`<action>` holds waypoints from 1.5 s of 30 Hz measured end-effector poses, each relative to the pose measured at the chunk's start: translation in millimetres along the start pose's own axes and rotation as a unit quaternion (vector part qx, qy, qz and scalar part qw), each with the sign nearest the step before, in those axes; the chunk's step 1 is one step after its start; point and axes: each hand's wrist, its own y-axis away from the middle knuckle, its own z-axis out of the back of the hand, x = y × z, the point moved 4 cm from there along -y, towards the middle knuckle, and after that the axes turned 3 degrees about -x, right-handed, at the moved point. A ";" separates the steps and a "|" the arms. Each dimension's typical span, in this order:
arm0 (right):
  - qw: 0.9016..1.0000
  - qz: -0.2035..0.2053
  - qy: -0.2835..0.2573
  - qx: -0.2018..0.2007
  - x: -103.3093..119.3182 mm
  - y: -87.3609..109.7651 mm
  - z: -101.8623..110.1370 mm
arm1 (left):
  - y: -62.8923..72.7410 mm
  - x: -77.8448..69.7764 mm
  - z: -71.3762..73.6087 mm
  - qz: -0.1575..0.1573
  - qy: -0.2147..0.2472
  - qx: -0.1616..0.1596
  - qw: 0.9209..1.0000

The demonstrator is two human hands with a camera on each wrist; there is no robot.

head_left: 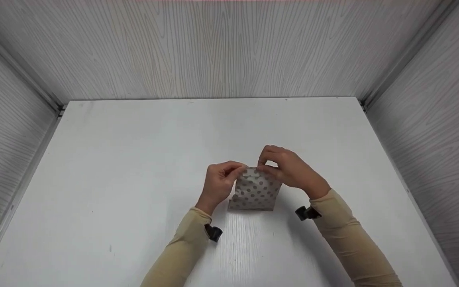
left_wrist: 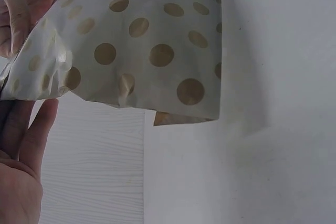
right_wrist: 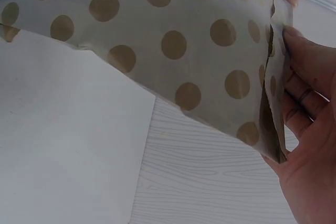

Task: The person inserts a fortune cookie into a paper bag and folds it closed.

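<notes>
A small paper bag (head_left: 255, 193), pale with tan polka dots, is held up by its top edge over the white table in the head view. My left hand (head_left: 218, 181) pinches the left end of that edge between thumb and fingers. Toward the other end, my right hand (head_left: 293, 169) pinches the same edge, thumb on the near face. A narrow strip along the top is folded over, and the right wrist view shows the fold's ragged edge (right_wrist: 270, 51). Creases run down the bag (left_wrist: 126, 85) in the left wrist view, where its lower corner shows a brown flap.
The white tabletop (head_left: 126, 159) spreads around both hands. Wood-grain panels enclose it at the back (head_left: 213, 48) and on both sides. A small black wrist camera (head_left: 213, 232) sits at the left cuff, another camera (head_left: 307, 213) at the right cuff.
</notes>
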 end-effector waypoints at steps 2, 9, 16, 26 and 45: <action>1.000 -0.004 -0.005 0.003 -0.6 -0.2 -1.1 | 0.3 1.4 0.6 0.003 0.001 0.000 1.000; 1.000 -0.003 -0.013 -0.010 -0.3 -0.6 -1.9 | -1.7 1.2 1.4 -0.002 0.008 -0.005 1.000; 1.000 -0.011 -0.019 -0.017 -8.5 4.8 -3.3 | 0.9 4.6 8.4 0.010 0.008 -0.024 1.000; 0.998 -0.056 -0.026 -0.009 -22.6 22.0 4.2 | 3.8 17.5 24.1 0.038 0.017 -0.047 0.998; 0.984 -0.137 -0.117 -0.009 -48.0 14.9 -8.7 | 0.9 77.0 34.1 0.210 0.043 -0.039 0.976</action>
